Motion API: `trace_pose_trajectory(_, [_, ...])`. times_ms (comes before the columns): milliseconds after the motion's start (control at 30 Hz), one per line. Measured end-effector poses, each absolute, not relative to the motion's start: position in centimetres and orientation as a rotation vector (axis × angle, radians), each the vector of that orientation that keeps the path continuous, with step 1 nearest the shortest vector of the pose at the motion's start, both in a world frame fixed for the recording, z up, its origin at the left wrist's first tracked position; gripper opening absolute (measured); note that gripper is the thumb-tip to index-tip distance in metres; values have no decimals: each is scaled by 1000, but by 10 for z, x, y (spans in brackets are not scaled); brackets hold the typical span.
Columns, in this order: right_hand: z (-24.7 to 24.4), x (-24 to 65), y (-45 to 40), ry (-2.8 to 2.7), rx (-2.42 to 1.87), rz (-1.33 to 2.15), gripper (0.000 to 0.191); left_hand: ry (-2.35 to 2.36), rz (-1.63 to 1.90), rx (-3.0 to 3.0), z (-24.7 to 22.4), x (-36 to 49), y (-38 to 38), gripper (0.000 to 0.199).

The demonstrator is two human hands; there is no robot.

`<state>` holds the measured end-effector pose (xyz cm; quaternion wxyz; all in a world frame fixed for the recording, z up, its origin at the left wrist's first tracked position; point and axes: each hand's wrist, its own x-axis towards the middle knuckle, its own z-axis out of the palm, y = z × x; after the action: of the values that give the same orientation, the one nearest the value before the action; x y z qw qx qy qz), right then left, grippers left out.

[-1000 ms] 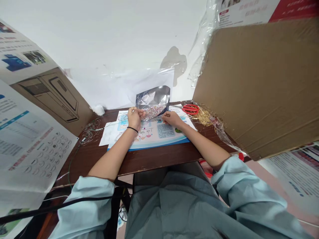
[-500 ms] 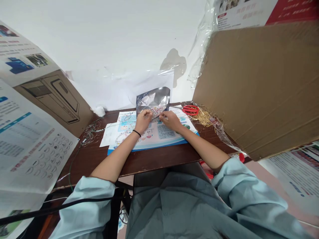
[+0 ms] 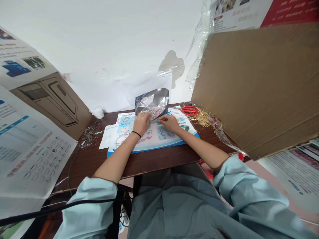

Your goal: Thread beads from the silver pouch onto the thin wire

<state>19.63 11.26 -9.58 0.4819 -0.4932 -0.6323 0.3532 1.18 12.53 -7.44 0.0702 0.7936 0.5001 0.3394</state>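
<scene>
Now left hand touching foil pouch, right hand just beside; both grips unclear.

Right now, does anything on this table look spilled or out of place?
Yes. Loose gold-coloured pins lie scattered on the dark wooden table beside the red-handled scissors, outside any container, and a tangled wire sprawls left of the printed mat.

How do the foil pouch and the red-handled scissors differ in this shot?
The foil pouch is crinkled silver and holds small shiny beads, while the scissors have red handles and slim metal blades. The pouch stands propped up; the scissors lie flat. The person's left hand is at the pouch's lower edge, while no hand is at the scissors. Both sit along the far edge of the printed mat.
</scene>
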Motion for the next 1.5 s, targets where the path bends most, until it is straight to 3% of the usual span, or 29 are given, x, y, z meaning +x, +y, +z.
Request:
trace_pose_trajectory(233, [-96,193,109,-1621,-1258,765,7,1579,642,2676,-77,4,130,33])
trace_pose_trajectory(1067, [-96,193,108,-1702,-1237,790,8,1688,478,2689,-82,6,138,50])
trace_pose_trajectory(1267, [-97,193,109,-1712,-1231,787,9,1644,631,2646,-85,6,140,52])
trace_pose_trajectory(1500, [-99,192,110,-1678,-1207,811,8,1560,1184,2207,-79,10,136,33])
